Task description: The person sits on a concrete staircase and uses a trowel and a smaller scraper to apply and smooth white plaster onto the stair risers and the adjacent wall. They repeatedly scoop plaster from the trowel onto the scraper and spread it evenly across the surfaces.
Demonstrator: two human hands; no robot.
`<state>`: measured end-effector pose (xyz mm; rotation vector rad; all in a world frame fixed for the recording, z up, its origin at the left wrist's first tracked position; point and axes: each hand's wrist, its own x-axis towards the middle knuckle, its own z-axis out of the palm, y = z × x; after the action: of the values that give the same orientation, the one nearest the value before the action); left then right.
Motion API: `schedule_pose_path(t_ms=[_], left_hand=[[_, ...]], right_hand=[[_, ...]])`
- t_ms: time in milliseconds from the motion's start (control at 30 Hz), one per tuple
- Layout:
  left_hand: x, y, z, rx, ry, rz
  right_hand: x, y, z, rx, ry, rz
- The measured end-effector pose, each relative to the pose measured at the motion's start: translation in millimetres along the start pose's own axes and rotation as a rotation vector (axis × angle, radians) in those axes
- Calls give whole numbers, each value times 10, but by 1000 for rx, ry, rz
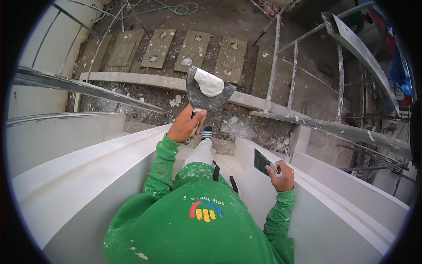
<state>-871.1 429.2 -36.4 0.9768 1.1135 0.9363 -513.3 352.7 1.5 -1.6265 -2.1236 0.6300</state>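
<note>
My left hand (187, 124) is closed round the handle of a wide putty knife (193, 93), whose broad grey blade is held out in front of me. A lump of white putty (209, 84) sits on that blade. Lower and to the right, my right hand (281, 177) grips a smaller putty knife (262, 162) with a dark, flat blade pointing up and left. The small blade is apart from the putty and close to a white ledge (303, 172). Both green sleeves are spotted with white.
Metal scaffold bars (88, 90) cross the left side, and a scaffold frame (329, 125) stands at right with a long metal plank (365, 55). Several wooden boards (194, 49) lie on the stained floor below. A hose (178, 9) coils at the far edge.
</note>
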Motion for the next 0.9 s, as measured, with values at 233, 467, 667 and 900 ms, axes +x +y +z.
schedule_pose_path(t_ms=[233, 467, 667, 900], left_hand=[[-9, 70, -148, -135, 154, 37], [1, 90, -160, -181, 211, 78], [-42, -18, -221, -221, 359, 27], [575, 13, -265, -294, 558, 145]], right_hand=[[-163, 231, 57, 39, 24, 97], [58, 344, 305, 362, 101, 203], [1388, 478, 752, 595, 141, 253], [3359, 950, 788, 477, -115, -15]])
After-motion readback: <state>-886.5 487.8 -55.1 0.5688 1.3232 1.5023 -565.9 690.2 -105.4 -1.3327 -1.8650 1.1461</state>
